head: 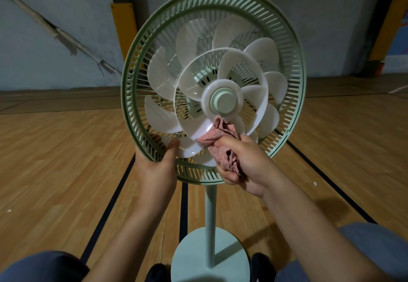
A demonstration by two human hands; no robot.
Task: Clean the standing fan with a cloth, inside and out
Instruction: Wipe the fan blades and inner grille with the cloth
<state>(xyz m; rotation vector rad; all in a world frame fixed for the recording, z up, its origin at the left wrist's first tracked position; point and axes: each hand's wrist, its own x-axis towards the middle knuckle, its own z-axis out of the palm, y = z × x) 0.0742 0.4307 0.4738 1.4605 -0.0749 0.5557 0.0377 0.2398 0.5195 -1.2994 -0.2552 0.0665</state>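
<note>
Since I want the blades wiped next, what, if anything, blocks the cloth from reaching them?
Nothing visible. The front grille is off, so the blades lie exposed; the pink cloth in the right hand already touches one. The left hand grips the green guard rim.

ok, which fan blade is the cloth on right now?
The small inner blade at the bottom, just below-left of the hub. The pink cloth, held in the right hand, touches only that one.

One wide-angle view came from the person's head, facing forward and down. It sat close to the fan head (213,87), which filled the upper middle, and took in both forearms, the round base (209,257) directly below, and the wooden floor (55,160) beyond.
</note>
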